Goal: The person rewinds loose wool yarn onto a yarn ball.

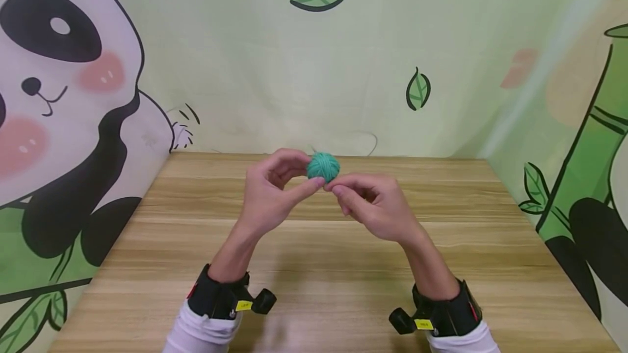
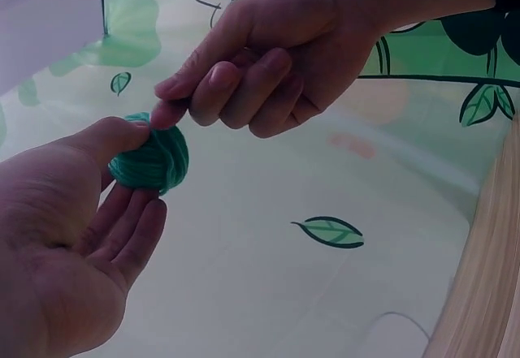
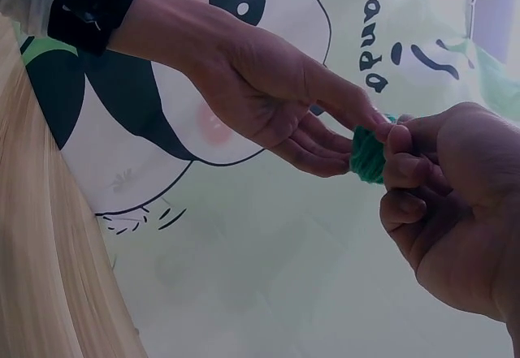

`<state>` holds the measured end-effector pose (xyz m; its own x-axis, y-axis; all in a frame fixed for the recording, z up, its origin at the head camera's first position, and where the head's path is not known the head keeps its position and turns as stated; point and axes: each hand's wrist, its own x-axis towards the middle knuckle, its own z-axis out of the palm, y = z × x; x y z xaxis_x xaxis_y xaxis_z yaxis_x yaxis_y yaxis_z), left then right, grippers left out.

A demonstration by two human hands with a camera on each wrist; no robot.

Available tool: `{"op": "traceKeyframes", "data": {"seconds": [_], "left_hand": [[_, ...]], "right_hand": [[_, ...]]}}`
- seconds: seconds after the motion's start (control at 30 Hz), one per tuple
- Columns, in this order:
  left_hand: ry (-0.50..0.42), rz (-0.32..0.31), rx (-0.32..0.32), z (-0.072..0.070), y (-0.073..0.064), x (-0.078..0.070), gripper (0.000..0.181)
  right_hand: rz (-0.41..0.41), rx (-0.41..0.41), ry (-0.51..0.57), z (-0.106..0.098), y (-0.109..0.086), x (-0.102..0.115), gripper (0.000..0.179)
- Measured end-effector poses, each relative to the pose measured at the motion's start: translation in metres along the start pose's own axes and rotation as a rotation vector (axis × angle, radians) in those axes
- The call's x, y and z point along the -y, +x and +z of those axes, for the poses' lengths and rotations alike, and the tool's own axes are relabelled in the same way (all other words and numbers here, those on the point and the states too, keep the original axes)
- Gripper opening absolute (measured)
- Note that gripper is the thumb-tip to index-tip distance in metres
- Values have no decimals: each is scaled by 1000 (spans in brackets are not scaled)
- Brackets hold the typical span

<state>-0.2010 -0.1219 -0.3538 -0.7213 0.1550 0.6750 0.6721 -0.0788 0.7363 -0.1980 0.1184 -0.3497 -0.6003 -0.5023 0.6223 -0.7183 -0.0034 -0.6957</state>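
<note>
A small teal ball of yarn [image 1: 323,166], wound in crossing strands, is held up above the wooden table. My left hand [image 1: 275,189] grips it between the thumb in front and the fingers behind; the left wrist view shows the ball of yarn [image 2: 150,163] between thumb and fingertips. At the ball's lower right edge, my right hand [image 1: 375,203] pinches yarn with thumb and forefinger, its other fingers curled in. The strand between those fingertips is too small to make out. In the right wrist view, the right fingers partly cover the yarn ball [image 3: 368,157].
Below both hands lies the wood-grain table [image 1: 324,266]. A pale green backdrop [image 1: 235,70] with panda, leaf and bamboo drawings stands behind it and along both sides. Each wrist wears a black strap with a small camera, such as the left camera [image 1: 264,301].
</note>
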Motion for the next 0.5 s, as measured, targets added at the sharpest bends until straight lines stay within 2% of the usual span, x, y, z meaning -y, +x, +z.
{"op": "traceKeyframes", "data": {"seconds": [0.23,0.43,0.5], "left_hand": [[16,-28,13,0,0,-1,35],[27,-77,18,-2,-1,-1,33],[35,-93,17,-3,-1,-1,33]], "right_hand": [[-34,-60,29,1,0,0,13],[-55,-187,-58,0,3,-2,12],[-69,-207,-80,-1,5,-2,19]]}}
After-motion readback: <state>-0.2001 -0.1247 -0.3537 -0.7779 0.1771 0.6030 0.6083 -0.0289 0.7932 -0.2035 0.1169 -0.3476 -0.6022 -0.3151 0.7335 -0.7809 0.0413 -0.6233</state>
